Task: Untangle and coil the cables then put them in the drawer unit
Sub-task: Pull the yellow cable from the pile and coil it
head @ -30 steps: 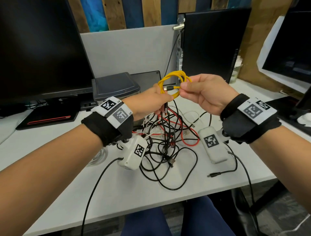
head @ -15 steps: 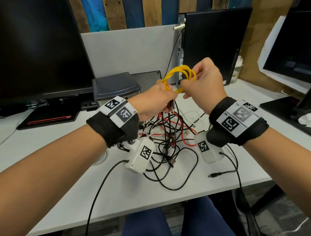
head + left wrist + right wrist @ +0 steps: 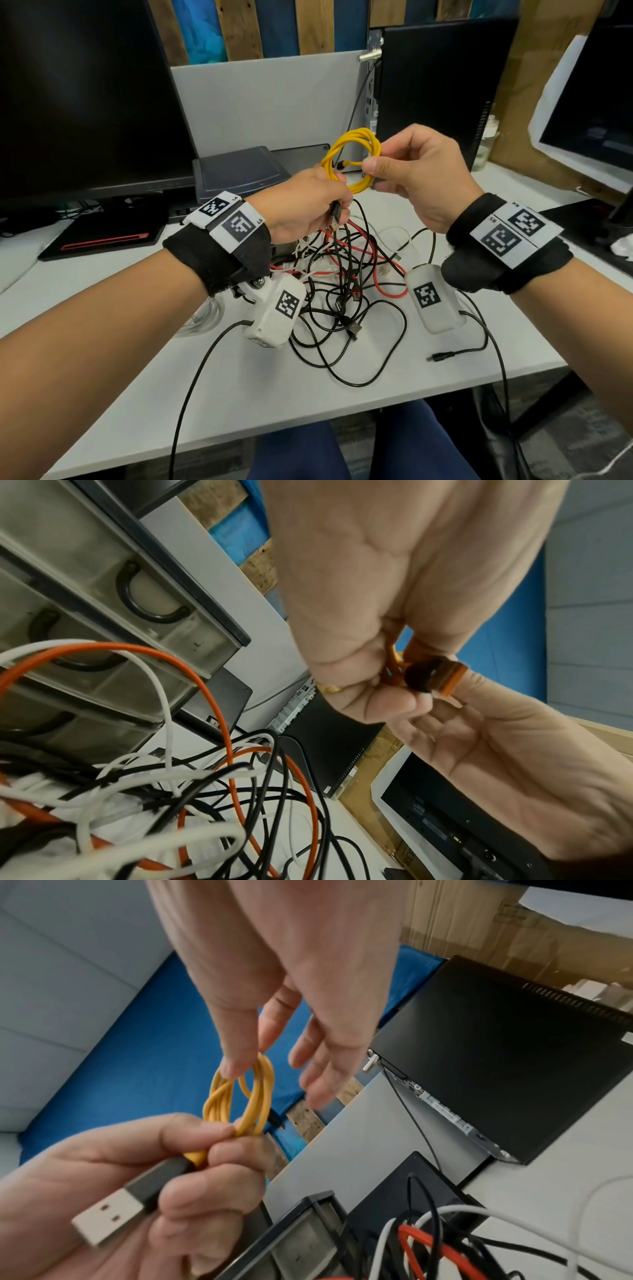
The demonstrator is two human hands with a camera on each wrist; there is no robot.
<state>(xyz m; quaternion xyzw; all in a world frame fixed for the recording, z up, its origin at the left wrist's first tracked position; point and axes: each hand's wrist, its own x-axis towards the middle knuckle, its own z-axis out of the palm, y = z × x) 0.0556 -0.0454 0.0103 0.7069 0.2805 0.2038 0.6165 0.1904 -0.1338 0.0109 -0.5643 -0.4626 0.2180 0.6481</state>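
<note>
A yellow cable, wound into a small coil, is held up above the desk between both hands. My left hand grips the coil's lower left side together with its USB plug, which sticks out below the fingers. My right hand pinches the coil's right side between thumb and forefinger, the other fingers loose. Below them lies a tangle of black, red and white cables. The grey drawer unit stands behind the left hand; its clear drawers with dark handles are closed.
A large monitor stands at the left, a black PC tower behind the hands, another monitor at the right. A loose black cable end lies near the desk's front edge. The wrist cameras' leads trail off the desk.
My right hand swung up over the top of the coil and has come back down to pinch its right side. The left hand kept its grip and barely moved.
</note>
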